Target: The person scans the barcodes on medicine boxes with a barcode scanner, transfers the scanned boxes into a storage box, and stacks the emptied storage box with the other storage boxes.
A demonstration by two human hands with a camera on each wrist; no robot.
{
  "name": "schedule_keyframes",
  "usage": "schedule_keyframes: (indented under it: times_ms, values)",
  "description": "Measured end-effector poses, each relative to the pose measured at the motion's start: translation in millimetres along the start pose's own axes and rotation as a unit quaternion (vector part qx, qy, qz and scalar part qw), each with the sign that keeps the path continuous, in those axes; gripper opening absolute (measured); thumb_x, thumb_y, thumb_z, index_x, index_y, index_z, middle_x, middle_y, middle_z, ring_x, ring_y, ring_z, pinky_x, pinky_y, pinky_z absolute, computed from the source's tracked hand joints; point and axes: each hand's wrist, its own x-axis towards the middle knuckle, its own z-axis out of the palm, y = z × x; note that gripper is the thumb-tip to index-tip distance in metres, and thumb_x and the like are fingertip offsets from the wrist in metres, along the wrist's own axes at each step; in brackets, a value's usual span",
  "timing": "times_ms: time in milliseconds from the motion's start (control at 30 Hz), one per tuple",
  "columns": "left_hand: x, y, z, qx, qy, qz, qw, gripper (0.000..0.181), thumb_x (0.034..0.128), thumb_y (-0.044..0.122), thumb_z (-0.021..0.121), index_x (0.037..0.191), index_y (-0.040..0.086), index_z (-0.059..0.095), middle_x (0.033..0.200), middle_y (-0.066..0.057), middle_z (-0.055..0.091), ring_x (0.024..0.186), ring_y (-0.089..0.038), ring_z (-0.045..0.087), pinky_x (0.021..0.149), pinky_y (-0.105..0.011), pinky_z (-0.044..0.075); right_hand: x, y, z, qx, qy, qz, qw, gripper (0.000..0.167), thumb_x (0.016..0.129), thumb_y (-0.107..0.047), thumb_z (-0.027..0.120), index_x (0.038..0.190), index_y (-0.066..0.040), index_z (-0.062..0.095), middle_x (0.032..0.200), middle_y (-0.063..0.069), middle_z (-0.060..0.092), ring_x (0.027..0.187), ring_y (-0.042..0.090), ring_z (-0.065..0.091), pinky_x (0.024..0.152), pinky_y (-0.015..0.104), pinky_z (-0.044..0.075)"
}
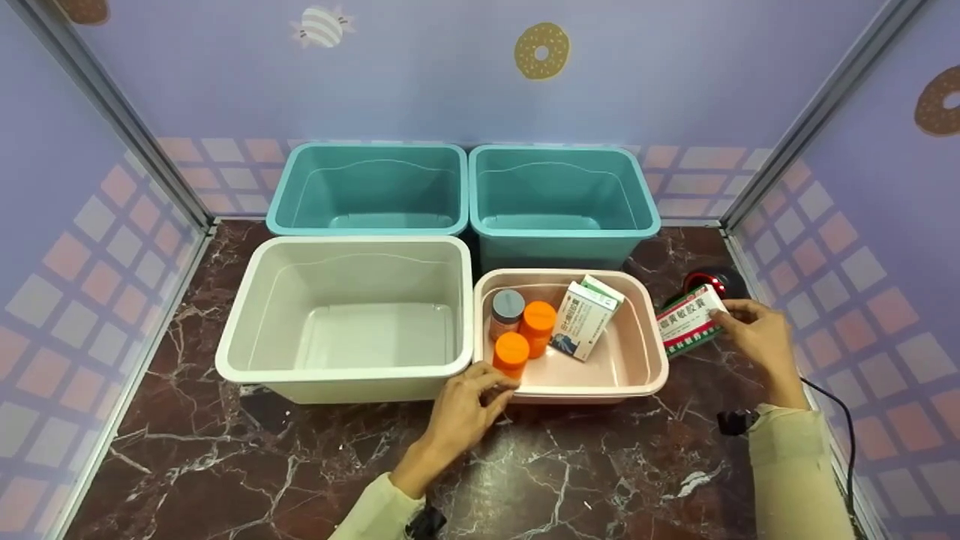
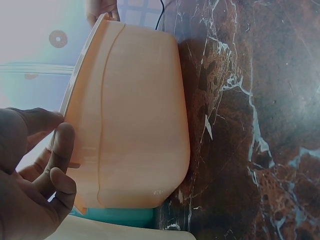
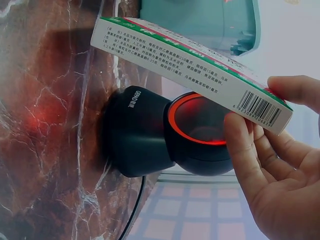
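My right hand [image 1: 757, 341] pinches a green-and-white medicine box [image 1: 686, 322] by one end, just right of the pink bin. In the right wrist view the barcode side of the medicine box [image 3: 195, 75] faces the camera, in front of a black barcode scanner [image 3: 140, 132] with a glowing red ring. My left hand [image 1: 465, 405] grips the near rim of the pink bin [image 1: 645, 367] between thumb and fingers. Inside that bin stand two orange-capped bottles [image 1: 538, 319], a grey-capped bottle [image 1: 508, 306] and a white medicine box [image 1: 585, 319] leaning over another green-edged box [image 1: 604, 286].
A larger white bin [image 1: 345, 375] stands left of the pink one. Behind them are two teal bins, left [image 1: 367, 225] and right [image 1: 562, 251], near the back wall. The scanner's black cable [image 1: 851, 442] runs along the right wall on the dark marble surface [image 1: 225, 465].
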Motion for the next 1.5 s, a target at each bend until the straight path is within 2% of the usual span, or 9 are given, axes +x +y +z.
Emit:
schedule_keyframes:
  times_ms: [333,500,767,1067,1500]
  values:
    - [-0.1,0.0,0.7,-0.003,-0.001,-0.005,1.0000,0.013,0.0882,0.020,0.076,0.101,0.020,0.078,0.100,0.005,0.070,0.091,-0.017,0.070,0.079,-0.032,0.059,1.4,4.4,0.4,0.039,-0.004,0.038,0.9985,0.050,0.096,-0.028,0.065,0.127,0.010,0.057,0.074,-0.025,0.061,0.059,-0.003,0.066,0.059,0.020,0.058]
    - [0.0,-0.7,1.1,0.000,0.000,-0.006,1.0000,0.013,0.0880,0.021,0.076,0.100,0.020,0.078,0.100,0.006,0.070,0.090,-0.016,0.070,0.078,-0.031,0.058,-0.3,4.8,-1.3,0.026,-0.003,0.053,0.9983,0.054,0.096,-0.031,0.065,0.129,0.010,0.055,0.074,-0.024,0.060,0.059,-0.003,0.066,0.059,0.019,0.058]
    - [1.3,-0.3,1.3,0.001,0.008,0.006,0.9999,0.011,0.0892,0.021,0.075,0.100,0.021,0.079,0.098,0.006,0.070,0.086,-0.011,0.068,0.075,-0.029,0.056,-0.4,2.8,-2.5,0.022,0.000,0.058,0.9981,0.053,0.097,-0.032,0.064,0.128,0.010,0.054,0.076,-0.023,0.059,0.061,-0.003,0.064,0.061,0.018,0.058]
    - [0.2,-0.1,1.3,0.001,-0.001,-0.007,1.0000,0.012,0.0893,0.023,0.075,0.100,0.021,0.078,0.099,0.006,0.070,0.089,-0.013,0.069,0.077,-0.029,0.058,-0.6,4.7,-1.1,0.038,0.002,0.074,0.9965,0.051,0.096,-0.027,0.063,0.128,0.011,0.052,0.077,-0.016,0.060,0.061,0.000,0.065,0.061,0.020,0.059]
    - [0.2,-0.2,0.9,0.000,-0.005,-0.008,1.0000,0.012,0.0887,0.023,0.075,0.100,0.021,0.078,0.100,0.007,0.070,0.088,-0.013,0.069,0.077,-0.029,0.058,1.3,1.8,-2.0,0.039,0.009,0.085,0.9956,0.048,0.095,-0.028,0.065,0.123,0.009,0.053,0.073,-0.018,0.060,0.054,0.001,0.066,0.054,0.022,0.058]
